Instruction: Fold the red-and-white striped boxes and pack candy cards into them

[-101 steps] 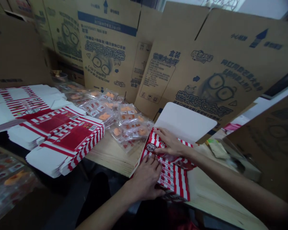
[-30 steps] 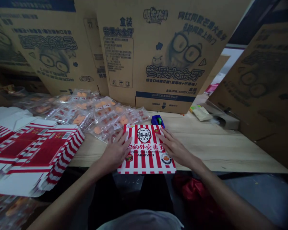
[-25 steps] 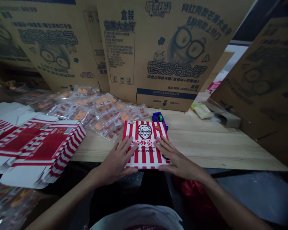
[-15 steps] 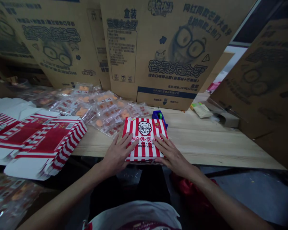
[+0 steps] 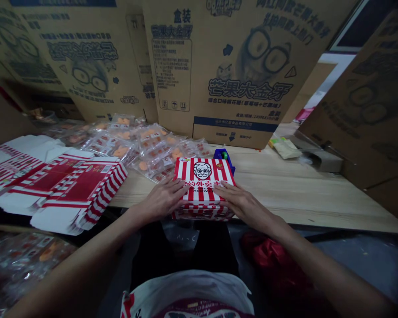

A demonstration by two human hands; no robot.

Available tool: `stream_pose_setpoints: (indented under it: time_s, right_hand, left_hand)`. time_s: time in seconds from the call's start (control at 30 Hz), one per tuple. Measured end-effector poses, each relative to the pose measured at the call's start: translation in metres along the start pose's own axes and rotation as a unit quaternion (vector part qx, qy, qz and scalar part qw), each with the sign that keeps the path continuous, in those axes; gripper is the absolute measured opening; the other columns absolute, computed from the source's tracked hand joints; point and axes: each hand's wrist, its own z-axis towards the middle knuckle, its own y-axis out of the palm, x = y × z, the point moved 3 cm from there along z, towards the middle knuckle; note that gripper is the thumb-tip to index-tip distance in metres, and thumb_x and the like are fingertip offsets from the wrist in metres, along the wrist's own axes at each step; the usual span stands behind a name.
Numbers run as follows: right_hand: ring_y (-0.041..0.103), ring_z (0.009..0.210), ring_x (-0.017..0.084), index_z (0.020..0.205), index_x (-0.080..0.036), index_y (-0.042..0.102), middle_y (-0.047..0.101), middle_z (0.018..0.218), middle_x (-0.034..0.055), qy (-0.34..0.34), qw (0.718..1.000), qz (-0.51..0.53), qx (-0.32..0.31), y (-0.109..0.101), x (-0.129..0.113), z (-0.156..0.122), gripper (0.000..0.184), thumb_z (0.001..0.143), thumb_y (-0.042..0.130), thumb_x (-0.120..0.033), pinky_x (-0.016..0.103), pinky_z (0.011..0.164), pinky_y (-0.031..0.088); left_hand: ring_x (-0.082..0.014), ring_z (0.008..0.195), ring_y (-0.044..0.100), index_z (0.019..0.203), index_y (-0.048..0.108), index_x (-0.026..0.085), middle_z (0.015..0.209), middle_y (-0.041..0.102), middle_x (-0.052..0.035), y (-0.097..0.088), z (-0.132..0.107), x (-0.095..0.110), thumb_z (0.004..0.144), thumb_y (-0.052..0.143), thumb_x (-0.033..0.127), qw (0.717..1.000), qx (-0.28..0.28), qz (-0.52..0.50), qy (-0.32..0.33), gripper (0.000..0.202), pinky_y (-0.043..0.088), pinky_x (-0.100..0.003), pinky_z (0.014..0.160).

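A red-and-white striped box (image 5: pixel 203 194) with a bearded, bespectacled cartoon head on its lid sits at the table's front edge. Its lid is down and its front side faces me. My left hand (image 5: pixel 167 196) grips the left side, fingers lying over the lid's edge. On the opposite side, my right hand (image 5: pixel 240 202) holds the box the same way, fingertips on the lid. Just behind the box is a blue tape dispenser (image 5: pixel 230 162) with a green core, partly hidden.
Flattened striped cartons (image 5: pixel 69 185) lie stacked at the left. Clear packets of orange and brown pieces (image 5: pixel 149 148) are heaped behind them. Large printed cardboard boxes (image 5: pixel 215 66) stand along the back. Toward the right are a yellow-green packet (image 5: pixel 285 148) and a small grey box (image 5: pixel 325 161).
More of the striped box's front side shows now. Both hands have shifted a little, with their fingers nearer the lid's side edges. The whole view has moved slightly.
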Motion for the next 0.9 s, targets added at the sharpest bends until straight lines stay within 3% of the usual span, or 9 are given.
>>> stream_pose_setpoints:
  time_s: [0.17, 0.27, 0.43, 0.57, 0.8, 0.9]
  right_hand:
    - [0.047, 0.131, 0.023, 0.135, -0.029, 0.052, 0.056, 0.137, 0.0018, -0.041, 0.998, 0.037, -0.04, -0.029, 0.006, 0.012, 0.039, 0.096, 0.05, -0.024, 0.048, 0.11, 0.042]
    - [0.044, 0.133, 0.023, 0.135, -0.03, 0.051, 0.054, 0.138, 0.0003, -0.056, 0.995, 0.031, -0.077, -0.039, 0.011, 0.014, 0.039, 0.097, 0.049, -0.027, 0.047, 0.111, 0.041]
    - [0.039, 0.137, 0.024, 0.139, -0.027, 0.047, 0.052, 0.14, 0.0051, -0.065, 0.997, 0.011, -0.049, -0.017, 0.012, 0.0, 0.043, 0.096, 0.047, -0.019, 0.051, 0.112, 0.037]
    - [0.03, 0.141, 0.025, 0.143, -0.026, 0.039, 0.047, 0.144, 0.007, -0.064, 0.998, 0.005, 0.008, 0.004, 0.01, -0.015, 0.049, 0.096, 0.048, -0.018, 0.055, 0.111, 0.035]
    - [0.037, 0.138, 0.023, 0.145, -0.026, 0.035, 0.045, 0.145, 0.0086, -0.109, 0.994, 0.024, -0.015, -0.014, 0.014, -0.011, 0.053, 0.095, 0.049, -0.016, 0.052, 0.111, 0.038]
    - [0.041, 0.135, 0.024, 0.146, -0.026, 0.034, 0.048, 0.143, 0.0093, -0.131, 0.991, 0.012, 0.008, -0.013, 0.014, -0.014, 0.057, 0.093, 0.053, -0.016, 0.052, 0.112, 0.036]
  left_hand:
    - [-0.0308, 0.115, 0.058, 0.123, 0.058, 0.008, 0.121, 0.065, -0.0173, 0.004, 0.003, 0.016, 0.096, 0.042, 0.033, 0.997, 0.053, 0.034, -0.038, 0.041, 0.036, -0.054, 0.107]
    - [-0.0333, 0.121, 0.053, 0.129, 0.055, 0.009, 0.125, 0.061, -0.02, 0.009, 0.004, 0.027, 0.095, 0.043, 0.032, 0.995, 0.054, 0.042, -0.069, 0.043, 0.034, -0.058, 0.107]
    - [-0.0394, 0.123, 0.049, 0.137, 0.048, 0.015, 0.127, 0.056, -0.022, 0.008, -0.001, 0.026, 0.09, 0.049, 0.049, 0.997, 0.026, 0.054, -0.04, 0.058, 0.023, -0.069, 0.106]
    - [-0.038, 0.125, 0.047, 0.142, 0.041, 0.021, 0.129, 0.054, -0.0205, 0.01, -0.006, 0.02, 0.087, 0.057, 0.047, 0.997, 0.015, 0.071, 0.006, 0.063, 0.029, -0.063, 0.107]
    - [-0.0368, 0.13, 0.043, 0.141, 0.042, 0.021, 0.134, 0.052, -0.0202, 0.016, -0.011, 0.013, 0.088, 0.059, 0.039, 0.998, 0.028, 0.047, 0.018, 0.059, 0.033, -0.057, 0.108]
    - [-0.0365, 0.133, 0.04, 0.141, 0.043, 0.022, 0.138, 0.049, -0.0192, 0.019, -0.016, 0.01, 0.088, 0.059, 0.038, 0.999, 0.04, 0.021, -0.001, 0.058, 0.032, -0.056, 0.11]
